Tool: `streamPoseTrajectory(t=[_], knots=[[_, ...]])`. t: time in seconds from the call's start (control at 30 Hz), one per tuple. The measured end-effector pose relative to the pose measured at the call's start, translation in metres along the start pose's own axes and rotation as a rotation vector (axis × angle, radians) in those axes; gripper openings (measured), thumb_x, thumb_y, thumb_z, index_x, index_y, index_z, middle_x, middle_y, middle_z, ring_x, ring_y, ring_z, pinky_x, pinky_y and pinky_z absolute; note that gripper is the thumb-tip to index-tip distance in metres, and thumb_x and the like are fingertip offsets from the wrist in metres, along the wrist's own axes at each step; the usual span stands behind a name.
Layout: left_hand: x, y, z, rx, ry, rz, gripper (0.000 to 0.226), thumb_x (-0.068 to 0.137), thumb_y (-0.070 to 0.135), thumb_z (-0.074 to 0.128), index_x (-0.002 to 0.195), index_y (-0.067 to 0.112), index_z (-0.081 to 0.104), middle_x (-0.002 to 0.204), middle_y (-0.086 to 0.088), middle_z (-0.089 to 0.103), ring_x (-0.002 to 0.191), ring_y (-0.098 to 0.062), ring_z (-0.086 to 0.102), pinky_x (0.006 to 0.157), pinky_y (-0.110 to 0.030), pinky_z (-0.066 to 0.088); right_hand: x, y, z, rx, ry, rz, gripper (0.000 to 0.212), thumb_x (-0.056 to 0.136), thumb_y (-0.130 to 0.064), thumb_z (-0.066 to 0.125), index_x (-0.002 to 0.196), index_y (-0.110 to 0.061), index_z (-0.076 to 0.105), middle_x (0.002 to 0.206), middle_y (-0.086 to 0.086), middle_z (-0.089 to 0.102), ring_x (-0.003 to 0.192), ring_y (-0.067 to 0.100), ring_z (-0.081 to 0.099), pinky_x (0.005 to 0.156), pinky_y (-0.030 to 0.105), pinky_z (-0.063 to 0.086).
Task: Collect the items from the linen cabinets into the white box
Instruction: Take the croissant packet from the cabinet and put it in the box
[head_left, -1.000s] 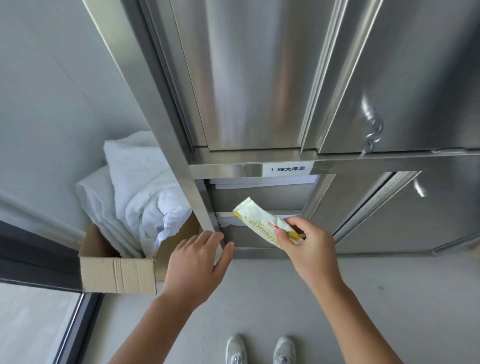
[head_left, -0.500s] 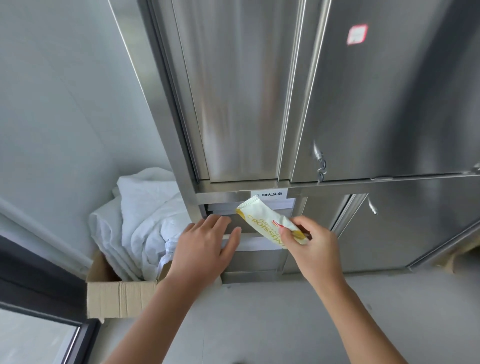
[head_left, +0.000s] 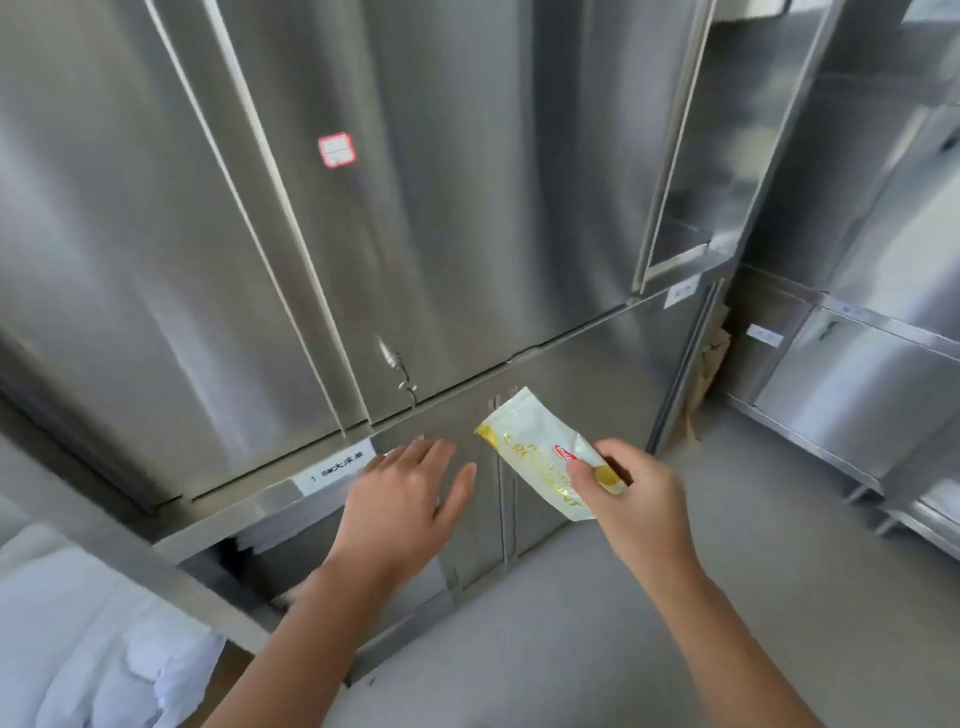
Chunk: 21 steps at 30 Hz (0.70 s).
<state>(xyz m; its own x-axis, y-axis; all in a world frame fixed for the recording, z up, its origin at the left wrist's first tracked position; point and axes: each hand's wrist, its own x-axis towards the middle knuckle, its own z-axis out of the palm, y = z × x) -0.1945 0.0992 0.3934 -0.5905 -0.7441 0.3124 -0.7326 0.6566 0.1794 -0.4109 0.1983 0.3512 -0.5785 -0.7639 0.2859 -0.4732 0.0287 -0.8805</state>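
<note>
My right hand (head_left: 636, 499) pinches a white and yellow croissant packet (head_left: 530, 447) by its lower end, in front of the lower doors of the steel linen cabinet (head_left: 467, 208). My left hand (head_left: 405, 509) is spread flat with straight fingers against the sliding lower cabinet door (head_left: 467, 525). Left of that door an open gap shows folded white sheets (head_left: 275, 530) on a shelf under a small label (head_left: 337, 467). No white box is in view.
White linen (head_left: 93, 639) is piled at the lower left. More steel cabinets and low shelves (head_left: 857, 389) stand to the right, with brown paper (head_left: 709, 374) stuck in the corner gap. Grey floor (head_left: 597, 623) lies below.
The view has swung up and to the right. My left hand has moved right along the lower door, and the opening beside it looks narrower. The packet stays in my right hand.
</note>
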Motion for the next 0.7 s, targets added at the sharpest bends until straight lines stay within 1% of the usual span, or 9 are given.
streamPoseTrajectory(t=[0.1, 0.17, 0.23, 0.33, 0.4, 0.47, 0.53, 0.6, 0.7], knots=[[0.034, 0.028, 0.020, -0.070, -0.028, 0.161, 0.046, 0.095, 0.051, 0.029, 0.098, 0.020, 0.063, 0.087, 0.004, 0.065, 0.070, -0.027, 0.061, 0.061, -0.032, 0.045, -0.011, 0.013, -0.039, -0.046, 0.197, 0.127, 0.026, 0.081, -0.040, 0.067, 0.077, -0.015, 0.065, 0.062, 0.000, 0.058, 0.065, 0.026, 0.055, 0.052, 0.036, 0.043], [0.050, 0.050, 0.032, -0.105, -0.047, 0.284, 0.047, 0.094, 0.050, 0.030, 0.098, 0.019, 0.065, 0.085, 0.003, 0.066, 0.067, -0.027, 0.062, 0.059, -0.031, 0.044, -0.024, 0.016, -0.060, -0.065, 0.309, 0.212, 0.020, 0.081, -0.042, 0.067, 0.080, -0.022, 0.069, 0.069, -0.006, 0.064, 0.067, 0.020, 0.059, 0.055, 0.033, 0.046], [0.061, 0.074, 0.044, -0.147, -0.102, 0.410, 0.049, 0.094, 0.051, 0.030, 0.102, 0.019, 0.066, 0.090, 0.003, 0.068, 0.069, -0.028, 0.064, 0.059, -0.032, 0.047, -0.045, 0.019, -0.080, -0.104, 0.424, 0.281, 0.006, 0.086, -0.033, 0.072, 0.081, -0.033, 0.071, 0.078, -0.013, 0.069, 0.072, 0.013, 0.064, 0.061, 0.034, 0.052], [0.065, 0.111, 0.063, -0.210, -0.197, 0.594, 0.051, 0.094, 0.054, 0.027, 0.109, 0.022, 0.064, 0.099, 0.004, 0.068, 0.081, -0.026, 0.066, 0.067, -0.033, 0.049, -0.088, 0.019, -0.108, -0.173, 0.611, 0.376, 0.015, 0.088, -0.026, 0.075, 0.081, -0.037, 0.070, 0.082, -0.015, 0.071, 0.076, 0.014, 0.069, 0.067, 0.043, 0.058], [0.059, 0.138, 0.075, -0.257, -0.255, 0.714, 0.053, 0.095, 0.056, 0.026, 0.113, 0.023, 0.062, 0.106, 0.006, 0.068, 0.088, -0.024, 0.066, 0.072, -0.033, 0.049, -0.122, 0.016, -0.122, -0.215, 0.733, 0.422, 0.011, 0.088, -0.025, 0.075, 0.084, -0.035, 0.073, 0.080, -0.016, 0.072, 0.076, 0.011, 0.069, 0.063, 0.038, 0.057], [0.044, 0.167, 0.082, -0.296, -0.306, 0.836, 0.053, 0.095, 0.057, 0.025, 0.115, 0.025, 0.062, 0.111, 0.008, 0.067, 0.090, -0.021, 0.065, 0.073, -0.033, 0.049, -0.159, 0.011, -0.133, -0.240, 0.848, 0.443, 0.014, 0.088, -0.024, 0.076, 0.083, -0.037, 0.072, 0.079, -0.021, 0.071, 0.074, 0.002, 0.068, 0.055, 0.018, 0.050], [0.023, 0.195, 0.084, -0.326, -0.321, 0.975, 0.052, 0.097, 0.055, 0.026, 0.114, 0.024, 0.063, 0.109, 0.007, 0.068, 0.087, -0.019, 0.066, 0.072, -0.033, 0.049, -0.197, 0.001, -0.143, -0.274, 0.944, 0.480, 0.016, 0.089, -0.023, 0.075, 0.083, -0.038, 0.071, 0.078, -0.024, 0.070, 0.072, -0.002, 0.067, 0.053, 0.008, 0.042], [-0.001, 0.223, 0.080, -0.348, -0.356, 1.100, 0.050, 0.098, 0.054, 0.028, 0.115, 0.022, 0.063, 0.109, 0.005, 0.068, 0.086, -0.019, 0.066, 0.074, -0.033, 0.049, -0.237, -0.010, -0.152, -0.310, 1.036, 0.521, 0.017, 0.089, -0.025, 0.074, 0.081, -0.040, 0.070, 0.077, -0.025, 0.069, 0.071, -0.002, 0.066, 0.052, 0.008, 0.042], [-0.042, 0.263, 0.069, -0.388, -0.376, 1.236, 0.049, 0.097, 0.052, 0.030, 0.113, 0.021, 0.065, 0.106, 0.005, 0.069, 0.084, -0.021, 0.066, 0.073, -0.034, 0.049, -0.295, -0.025, -0.163, -0.312, 1.193, 0.592, 0.008, 0.086, -0.035, 0.071, 0.078, -0.038, 0.070, 0.076, -0.021, 0.071, 0.068, 0.004, 0.066, 0.050, 0.018, 0.045]])
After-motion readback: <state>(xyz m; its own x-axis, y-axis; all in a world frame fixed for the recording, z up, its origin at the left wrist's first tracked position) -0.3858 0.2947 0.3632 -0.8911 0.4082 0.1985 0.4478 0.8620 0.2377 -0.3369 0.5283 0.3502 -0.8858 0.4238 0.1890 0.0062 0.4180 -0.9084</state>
